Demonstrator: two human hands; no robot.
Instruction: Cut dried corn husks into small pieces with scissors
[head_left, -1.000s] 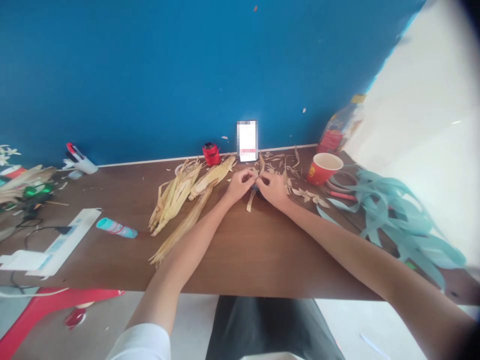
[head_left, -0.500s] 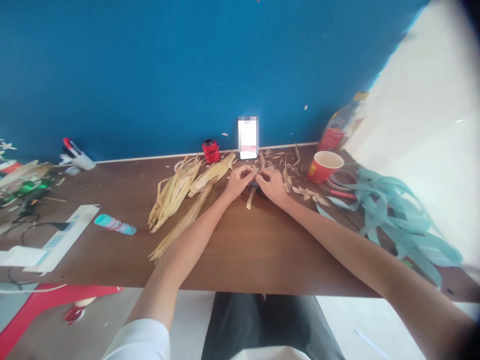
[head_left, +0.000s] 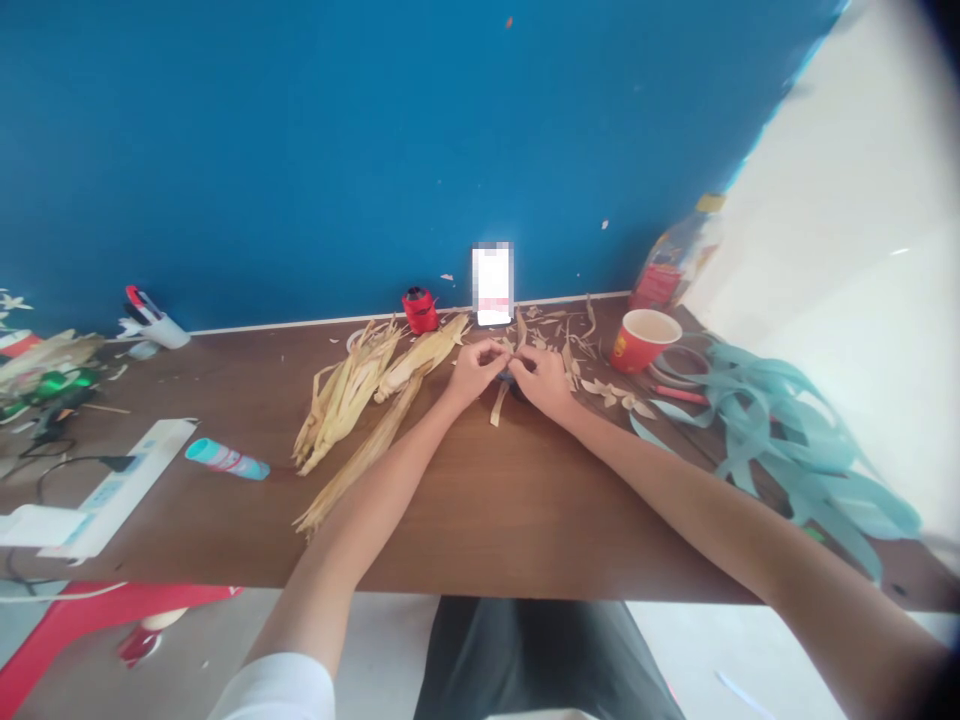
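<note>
My left hand (head_left: pixel 476 371) and my right hand (head_left: pixel 544 380) meet above the far middle of the table, fingertips pinched together. What they pinch is too small and covered to make out. Beneath them a dark object shows in part, mostly hidden by the fingers. A short pale strip of husk (head_left: pixel 498 405) sticks out toward me below the hands. Left of my left hand lie dried corn husks (head_left: pixel 349 395), with another husk bundle (head_left: pixel 424 358) close by. Husk scraps (head_left: pixel 607 390) are scattered to the right of my right hand and behind it.
A phone (head_left: pixel 493 285) leans on the blue wall behind my hands, beside a red roll (head_left: pixel 420 311). Rightward are a red paper cup (head_left: pixel 645 340), a bottle (head_left: pixel 671 260) and tangled teal ribbon (head_left: pixel 795 430). A blue tube (head_left: pixel 227 459) and power strip (head_left: pixel 124 490) lie left.
The whole view has shifted slightly, so things sit a little lower and further left. Both hands stay together at the same place, with only small finger movement.
</note>
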